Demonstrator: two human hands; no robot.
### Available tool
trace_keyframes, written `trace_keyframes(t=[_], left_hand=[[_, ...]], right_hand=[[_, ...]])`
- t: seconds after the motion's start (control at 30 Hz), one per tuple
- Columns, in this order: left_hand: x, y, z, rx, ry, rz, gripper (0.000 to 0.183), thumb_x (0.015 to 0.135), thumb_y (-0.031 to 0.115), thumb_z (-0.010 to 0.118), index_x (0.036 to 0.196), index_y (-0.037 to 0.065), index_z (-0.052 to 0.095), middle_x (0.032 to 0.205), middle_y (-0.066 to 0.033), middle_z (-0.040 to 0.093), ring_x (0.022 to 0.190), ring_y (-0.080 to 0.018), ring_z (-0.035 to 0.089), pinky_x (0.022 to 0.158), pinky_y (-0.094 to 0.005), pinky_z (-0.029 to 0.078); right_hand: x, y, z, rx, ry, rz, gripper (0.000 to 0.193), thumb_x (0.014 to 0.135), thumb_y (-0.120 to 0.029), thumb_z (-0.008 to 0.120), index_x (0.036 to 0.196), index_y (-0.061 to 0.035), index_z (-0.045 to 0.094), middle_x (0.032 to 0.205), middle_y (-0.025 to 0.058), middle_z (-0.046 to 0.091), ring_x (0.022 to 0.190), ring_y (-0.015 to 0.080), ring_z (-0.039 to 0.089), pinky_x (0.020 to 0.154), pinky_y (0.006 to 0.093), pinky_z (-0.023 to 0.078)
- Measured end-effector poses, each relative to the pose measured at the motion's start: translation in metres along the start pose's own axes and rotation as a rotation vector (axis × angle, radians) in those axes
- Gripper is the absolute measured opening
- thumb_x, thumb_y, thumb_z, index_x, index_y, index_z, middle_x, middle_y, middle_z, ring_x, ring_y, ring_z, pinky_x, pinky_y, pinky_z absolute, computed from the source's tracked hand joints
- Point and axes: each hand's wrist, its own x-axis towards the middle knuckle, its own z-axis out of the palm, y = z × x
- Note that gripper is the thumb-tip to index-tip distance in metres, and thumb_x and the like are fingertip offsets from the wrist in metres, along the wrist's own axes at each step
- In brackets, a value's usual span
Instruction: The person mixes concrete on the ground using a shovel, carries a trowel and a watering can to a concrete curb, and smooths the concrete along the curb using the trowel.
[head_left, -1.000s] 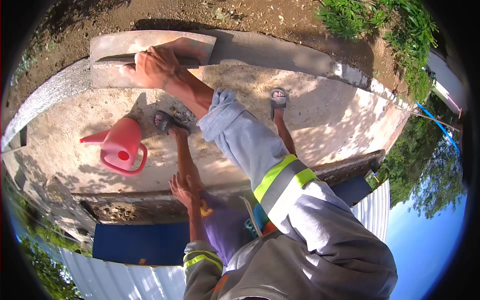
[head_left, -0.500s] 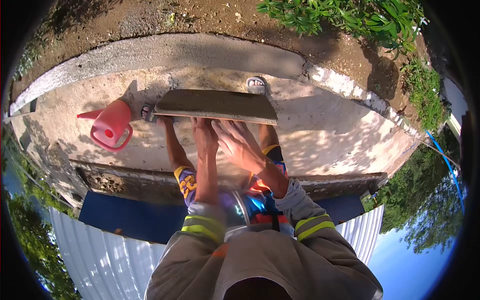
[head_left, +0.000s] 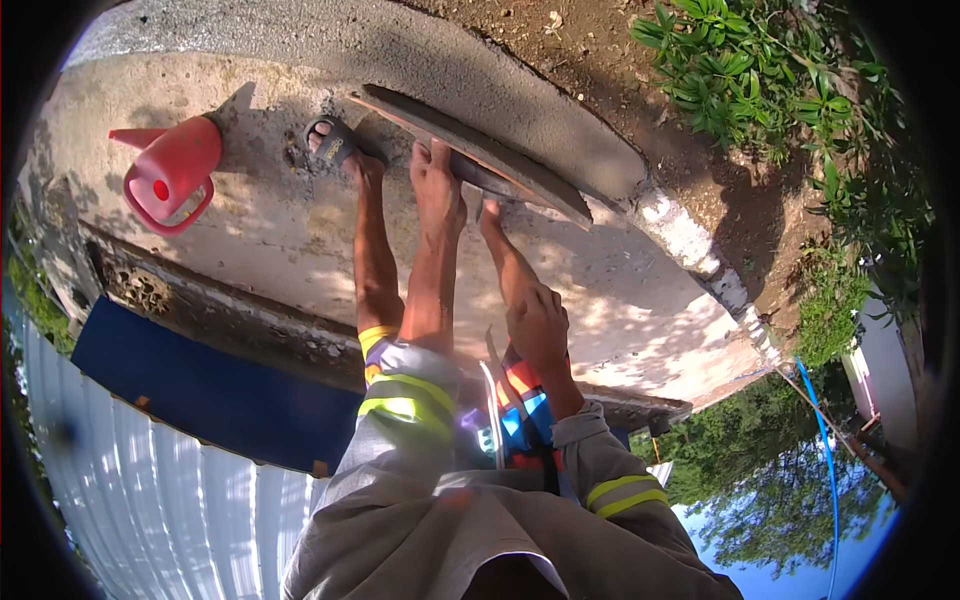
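A long, thin board (head_left: pixel 520 172) with a grey-brown upper face and a wooden edge is held out ahead of me, tilted down to the right. My left hand (head_left: pixel 436 185) is closed at its near edge, the fingers partly hidden by it. My right hand (head_left: pixel 540 325) is drawn back over my right thigh, away from the board, with its fingers curled in. Whether anything is inside that hand is hidden. Beyond the board's left end, my left foot wears a dark sandal (head_left: pixel 337 143); my right foot is mostly covered by the board.
A red watering can (head_left: pixel 180 165) stands on the concrete to the left. A raised concrete kerb (head_left: pixel 440 50) curves along the far side, with soil and green plants (head_left: pixel 740 90) beyond. Behind me are a dark blue panel (head_left: pixel 220 380) and corrugated metal sheeting (head_left: pixel 170 470).
My right hand has left the board and come back to my thigh, its fingers now curled. The board has tilted, right end lower, held by my left hand. My view has turned.
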Motion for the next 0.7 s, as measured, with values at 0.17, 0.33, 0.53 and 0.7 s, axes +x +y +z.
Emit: trace_keyframes(t=[0.17,0.33,0.53,0.7], left_hand=[[0.1,0.089,-0.036,0.114,0.066,0.209,0.018,0.093,0.021,0.047,0.086,0.005,0.045,0.08,-0.0034,0.053,0.067,-0.0096,0.05,0.061,-0.0271,0.045],[-0.028,-0.01,0.0,0.668,0.223,0.112,0.029,0.093,0.028,0.05,0.103,0.0,0.048,0.085,-0.0052,0.053,0.078,-0.0142,0.05,0.073,-0.0267,0.041],[-0.01,0.064,0.034,0.13,0.279,-0.023,0.027,0.093,0.025,0.05,0.099,-0.001,0.05,0.086,-0.0049,0.053,0.074,-0.0126,0.054,0.063,-0.025,0.047],[0.15,0.174,-0.05,0.341,0.381,0.352,0.031,0.094,0.03,0.046,0.095,-0.002,0.047,0.086,-0.0098,0.054,0.069,-0.0147,0.055,0.058,-0.0262,0.052]], right_hand=[[0.027,-0.025,0.005,-0.045,0.026,-0.139,0.011,0.075,-0.013,0.056,0.081,-0.0039,0.056,0.091,0.0131,0.057,0.089,0.0324,0.053,0.073,0.0445,0.045],[0.029,-0.037,0.005,-0.07,-0.112,-0.1,0.023,0.076,-0.018,0.058,0.093,-0.0025,0.057,0.096,0.0161,0.058,0.089,0.0372,0.054,0.076,0.0461,0.044],[0.053,-0.052,-0.003,-0.14,-0.067,-0.174,0.022,0.076,-0.018,0.057,0.093,-0.0033,0.058,0.093,0.0152,0.059,0.091,0.0343,0.055,0.077,0.0452,0.045],[0.068,-0.082,0.015,-0.291,-0.055,-0.245,0.012,0.076,-0.016,0.054,0.08,-0.0064,0.059,0.088,0.0113,0.061,0.084,0.0331,0.056,0.069,0.0461,0.047]])
